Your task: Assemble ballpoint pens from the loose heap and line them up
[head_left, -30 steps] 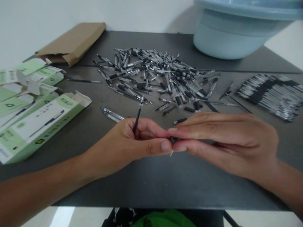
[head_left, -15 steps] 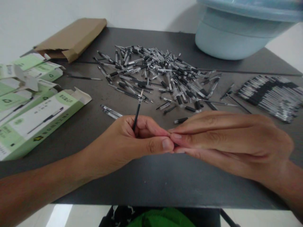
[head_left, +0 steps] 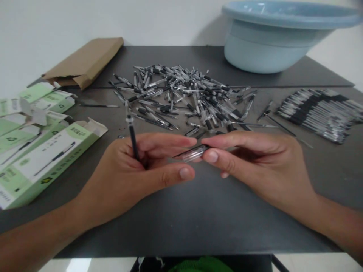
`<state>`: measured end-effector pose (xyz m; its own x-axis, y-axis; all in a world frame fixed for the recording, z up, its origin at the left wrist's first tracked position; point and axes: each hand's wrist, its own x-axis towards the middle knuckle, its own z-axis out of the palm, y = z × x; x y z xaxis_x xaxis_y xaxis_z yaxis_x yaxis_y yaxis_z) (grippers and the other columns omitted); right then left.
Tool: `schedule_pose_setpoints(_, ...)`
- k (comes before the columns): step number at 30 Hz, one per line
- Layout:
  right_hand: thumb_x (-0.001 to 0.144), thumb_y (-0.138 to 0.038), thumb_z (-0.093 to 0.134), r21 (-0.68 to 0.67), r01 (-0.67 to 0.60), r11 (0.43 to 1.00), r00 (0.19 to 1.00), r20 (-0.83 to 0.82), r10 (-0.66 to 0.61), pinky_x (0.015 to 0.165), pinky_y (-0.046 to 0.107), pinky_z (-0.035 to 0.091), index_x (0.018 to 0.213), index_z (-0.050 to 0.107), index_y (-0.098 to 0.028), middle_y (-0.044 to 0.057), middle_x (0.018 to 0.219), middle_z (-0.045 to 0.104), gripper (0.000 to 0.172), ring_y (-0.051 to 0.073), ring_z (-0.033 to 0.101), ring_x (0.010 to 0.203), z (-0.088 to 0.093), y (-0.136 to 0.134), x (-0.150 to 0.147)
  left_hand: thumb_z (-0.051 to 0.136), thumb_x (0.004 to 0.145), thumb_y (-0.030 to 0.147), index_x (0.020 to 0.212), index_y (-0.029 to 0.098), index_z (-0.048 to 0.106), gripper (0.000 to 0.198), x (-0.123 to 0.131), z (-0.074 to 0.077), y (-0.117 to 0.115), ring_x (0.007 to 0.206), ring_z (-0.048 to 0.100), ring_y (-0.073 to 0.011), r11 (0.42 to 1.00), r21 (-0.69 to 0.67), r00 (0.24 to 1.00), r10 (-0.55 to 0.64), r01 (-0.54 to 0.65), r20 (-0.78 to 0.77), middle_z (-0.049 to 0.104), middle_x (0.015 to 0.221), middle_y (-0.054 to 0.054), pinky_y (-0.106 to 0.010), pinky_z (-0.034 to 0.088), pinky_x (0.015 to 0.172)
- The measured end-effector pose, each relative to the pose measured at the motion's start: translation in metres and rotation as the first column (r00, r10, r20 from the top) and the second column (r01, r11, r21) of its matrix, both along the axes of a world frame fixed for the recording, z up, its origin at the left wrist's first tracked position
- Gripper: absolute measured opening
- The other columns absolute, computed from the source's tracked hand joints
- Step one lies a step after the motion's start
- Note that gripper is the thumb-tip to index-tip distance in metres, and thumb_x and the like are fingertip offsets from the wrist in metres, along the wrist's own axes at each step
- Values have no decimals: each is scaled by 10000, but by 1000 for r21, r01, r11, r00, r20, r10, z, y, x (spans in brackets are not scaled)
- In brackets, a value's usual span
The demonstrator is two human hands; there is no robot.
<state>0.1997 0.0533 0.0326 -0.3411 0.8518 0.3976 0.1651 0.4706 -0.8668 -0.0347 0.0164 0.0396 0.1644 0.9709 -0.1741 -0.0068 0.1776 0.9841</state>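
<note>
Left hand [head_left: 127,179], 8 o'clock: holds dark pen piece [head_left: 132,136] near-upright at thumb web, fingertips parted. Right hand [head_left: 265,162], 4 o'clock: narrow pinch on clear pen part [head_left: 193,153], centre; light, steady grip seems best.

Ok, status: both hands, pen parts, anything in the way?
Left hand holds dark pen part, pointing up. Right hand pinches one end of clear pen part. Pen pile lies beyond, not visibly obstructing.
</note>
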Motion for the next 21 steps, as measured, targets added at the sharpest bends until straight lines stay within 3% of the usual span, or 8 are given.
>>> schedule_pose_setpoints(3, 858, -305, 914, -28, -4, 1000, 1000, 5, 4, 418, 190, 587, 1002, 875, -225, -24, 674, 813, 169, 119, 700, 459, 0, 1, 0, 996, 757, 385, 907, 392, 885, 187, 1, 5, -2, 654, 717, -141, 975, 204, 949, 149, -93, -277, 807, 742, 55, -195, 500, 510)
schedule_pose_setpoints(6, 860, -302, 914, -6, 10, 1000, 1000, 27, -10, 426, 199, 602, 987, 876, -232, -11, 713, 829, 150, 139, 738, 505, 2, -1, 0, 1005, 741, 378, 859, 412, 877, 177, 4, 7, -6, 505, 549, -115, 911, 388, 843, 314, -139, -437, 701, 582, 75, -238, 366, 441)
schedule_pose_setpoints(9, 834, -248, 933, 11, -17, 1000, 1000, -15, 17, 496, 212, 652, 968, 879, -238, 17, 867, 870, 145, 164, 802, 629, 2, -2, 0, 995, 763, 352, 843, 395, 867, 157, 7, 7, -9, 577, 632, -118, 856, 491, 814, 396, -160, -425, 783, 701, 90, -233, 457, 492)
schedule_pose_setpoints(11, 809, -207, 948, 22, -64, 998, 996, -65, 65, 552, 221, 677, 949, 880, -244, 24, 926, 876, 160, 177, 827, 704, 1, -3, 0, 969, 796, 268, 831, 376, 860, 158, 6, 8, -9, 713, 739, -129, 832, 541, 832, 384, -124, -400, 846, 853, 103, -218, 581, 622)
schedule_pose_setpoints(13, 788, -170, 957, -3, -101, 995, 988, -119, 100, 577, 215, 679, 924, 880, -255, 14, 928, 876, 179, 170, 831, 727, 0, -4, 0, 933, 820, 195, 835, 350, 859, 172, 2, 9, -7, 797, 789, -136, 796, 605, 851, 328, -15, -410, 868, 935, 101, -221, 649, 765)
schedule_pose_setpoints(17, 709, -100, 992, -138, -187, 973, 960, -235, 151, 653, 167, 675, 917, 885, -266, -6, 919, 876, 287, 139, 834, 782, -1, -4, 0, 878, 849, 157, 908, 273, 873, 131, -7, 12, -2, 792, 819, -141, 724, 665, 829, 251, 183, -501, 884, 967, 49, -205, 677, 822)
schedule_pose_setpoints(21, 667, -75, 1007, -223, -247, 943, 939, -296, 176, 716, 158, 690, 941, 889, -292, -16, 908, 873, 368, 136, 836, 799, 1, -3, 0, 884, 837, 137, 864, 272, 856, 141, -7, 10, -1, 797, 831, -143, 754, 638, 850, 228, 155, -475, 883, 943, 48, -202, 687, 830)
